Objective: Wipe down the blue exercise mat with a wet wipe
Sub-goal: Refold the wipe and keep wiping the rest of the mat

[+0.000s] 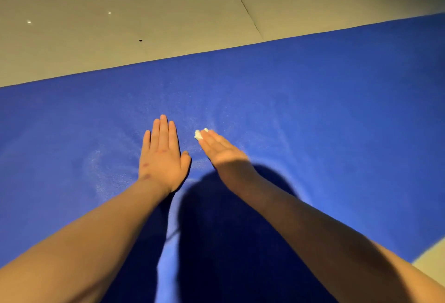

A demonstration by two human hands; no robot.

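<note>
The blue exercise mat (313,110) stretches across the whole view from lower left to upper right. My left hand (162,155) lies flat on it, palm down, fingers straight and together. Just to its right, my right hand (221,149) presses a small crumpled white wet wipe (199,134) onto the mat with straight fingers; only a bit of the wipe shows past the fingertips. Faint pale streaks mark the mat around both hands.
Beige floor (120,25) runs beyond the mat's far edge, with a seam line (245,6) and a small dark speck (140,40). Another patch of floor (431,264) shows at the lower right corner. A dark shadow falls on the mat between my forearms.
</note>
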